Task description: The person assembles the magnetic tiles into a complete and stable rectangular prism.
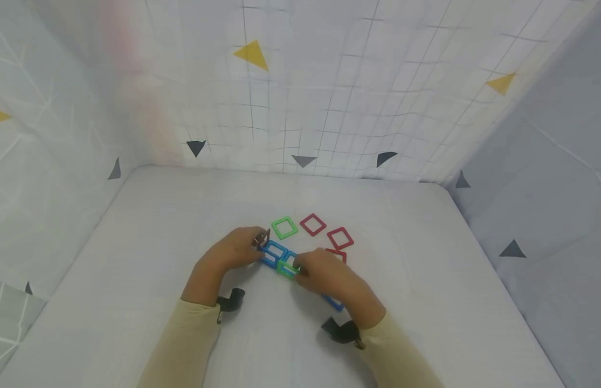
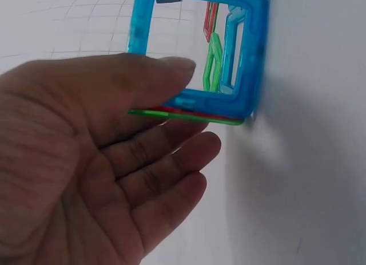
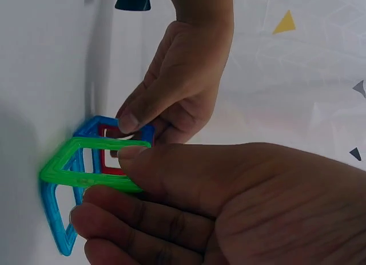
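Square magnetic tiles with see-through centres form a joined row between the two hands. My left hand point(image 1: 237, 249) pinches the upright blue tile point(image 2: 257, 59) at the row's left end, its thumb on the inner face. Under that thumb a thin green and red edge point(image 2: 197, 116) of another tile stands out sideways. At the row's right end my right hand point(image 1: 329, 276) pinches an upright green tile point(image 3: 86, 180) between thumb and fingers. Behind the green tile, a blue tile point(image 3: 52, 213) slants out near the tabletop. The right fingers hide part of the row.
Beyond the hands lie a loose green tile point(image 1: 275, 231), a red tile point(image 1: 307, 230) and a second red tile point(image 1: 332, 242). A third red tile point(image 1: 345, 256) is partly covered by the right hand. Under the right wrist a blue tile point(image 1: 334, 303) shows. Patterned cloth walls surround the white table point(image 1: 402, 215).
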`<state>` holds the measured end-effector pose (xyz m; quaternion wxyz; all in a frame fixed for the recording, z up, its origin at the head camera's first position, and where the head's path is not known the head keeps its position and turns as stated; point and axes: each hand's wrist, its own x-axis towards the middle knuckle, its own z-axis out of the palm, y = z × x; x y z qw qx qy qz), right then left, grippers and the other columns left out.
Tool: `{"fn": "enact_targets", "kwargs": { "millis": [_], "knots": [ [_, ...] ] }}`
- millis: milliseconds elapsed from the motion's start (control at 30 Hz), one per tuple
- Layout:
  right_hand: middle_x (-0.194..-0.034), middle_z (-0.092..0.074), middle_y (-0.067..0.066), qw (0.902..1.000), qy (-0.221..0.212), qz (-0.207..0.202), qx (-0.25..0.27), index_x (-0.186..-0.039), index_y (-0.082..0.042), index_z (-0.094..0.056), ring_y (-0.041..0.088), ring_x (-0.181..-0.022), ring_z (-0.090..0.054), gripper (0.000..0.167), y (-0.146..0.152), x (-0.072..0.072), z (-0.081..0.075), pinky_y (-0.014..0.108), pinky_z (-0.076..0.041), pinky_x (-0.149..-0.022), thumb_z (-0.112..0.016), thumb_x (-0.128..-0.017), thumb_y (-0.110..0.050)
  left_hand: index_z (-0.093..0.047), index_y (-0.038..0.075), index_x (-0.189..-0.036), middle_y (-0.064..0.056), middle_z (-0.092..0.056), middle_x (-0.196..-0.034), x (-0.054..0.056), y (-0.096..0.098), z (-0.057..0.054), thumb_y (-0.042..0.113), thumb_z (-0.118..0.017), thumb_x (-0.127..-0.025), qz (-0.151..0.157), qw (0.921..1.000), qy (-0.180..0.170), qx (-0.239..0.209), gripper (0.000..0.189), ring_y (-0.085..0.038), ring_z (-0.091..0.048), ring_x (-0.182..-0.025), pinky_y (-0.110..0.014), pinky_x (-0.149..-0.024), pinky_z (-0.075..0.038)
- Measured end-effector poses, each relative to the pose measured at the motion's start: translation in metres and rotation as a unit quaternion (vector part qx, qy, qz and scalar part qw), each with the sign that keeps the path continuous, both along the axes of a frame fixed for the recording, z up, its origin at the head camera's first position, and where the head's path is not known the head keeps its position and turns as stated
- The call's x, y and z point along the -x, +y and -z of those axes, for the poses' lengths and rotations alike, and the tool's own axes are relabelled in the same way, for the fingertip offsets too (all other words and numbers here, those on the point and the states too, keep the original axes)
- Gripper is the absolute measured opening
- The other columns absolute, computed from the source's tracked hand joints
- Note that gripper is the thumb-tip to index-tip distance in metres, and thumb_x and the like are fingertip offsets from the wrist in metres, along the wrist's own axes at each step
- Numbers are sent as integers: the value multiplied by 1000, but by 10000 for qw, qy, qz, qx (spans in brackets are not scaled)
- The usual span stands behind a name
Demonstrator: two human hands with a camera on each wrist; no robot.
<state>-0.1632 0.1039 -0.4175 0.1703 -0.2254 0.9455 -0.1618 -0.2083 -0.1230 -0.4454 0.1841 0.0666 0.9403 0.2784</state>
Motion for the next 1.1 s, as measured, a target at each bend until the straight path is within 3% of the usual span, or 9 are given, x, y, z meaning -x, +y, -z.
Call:
{"fn": "enact_targets", "kwargs": {
  "millis": [100, 267, 467, 633, 833, 1100],
  "knots": [
    [-94, -72, -8, 9999, -86, -66, 40, -116, -17, -73, 9, -78, -60, 27, -3, -3, -1, 28, -56, -79, -75, -90, -24, -56, 15, -140, -4, -65, -125, 1, 1, 0, 21, -72, -88, 25, 10000, 23, -60, 55, -22, -60, -111, -41, -91, -55],
    [-103, -73, -4, 9998, -1, -208, -30, -122, -17, -71, 9, -80, -60, 32, -7, -7, -3, 25, -56, -78, -74, -90, -23, -55, 17, -142, -4, -64, -131, 1, 1, 2, 18, -70, -89, 39, 9999, 74, -118, 55, -24, -58, -119, -44, -98, -52],
    [-114, -73, -2, 9994, 97, -327, -55, -127, -17, -69, 11, -93, -65, 35, -2, -6, -2, 28, -57, -83, -71, -93, -20, -53, 17, -144, -7, -62, -134, 0, 2, 2, 15, -68, -91, 52, 9999, 47, -78, 56, -27, -56, -126, -48, -104, -48],
    [-122, -69, 1, 9997, 117, 185, -145, -131, -16, -65, 19, -113, -64, 38, 11, 5, 1, 40, -55, -96, -70, -93, -16, -56, 14, -140, -6, -63, -131, 0, 2, 2, 18, -70, -90, 50, 10000, 31, -42, 52, -25, -58, -122, -47, -101, -51],
    [-132, -63, 2, 9967, 181, 755, -250, -134, -14, -61, 23, -131, -53, 43, 26, 18, 12, 45, -46, -108, -70, -92, -14, -55, 14, -140, -5, -63, -131, -1, 2, 0, 22, -70, -91, -35, 9999, -119, -24, 52, -24, -57, -121, -46, -99, -52],
    [-138, -60, 7, 9933, 377, 1017, -394, -138, -12, -59, 27, -136, -50, 48, 34, 28, 18, 48, -43, -110, -70, -91, -14, -56, 15, -140, -5, -64, -128, -1, 2, 0, 23, -71, -91, -8, 10000, -67, 67, 52, -23, -59, -117, -44, -95, -54]
  ]
}}
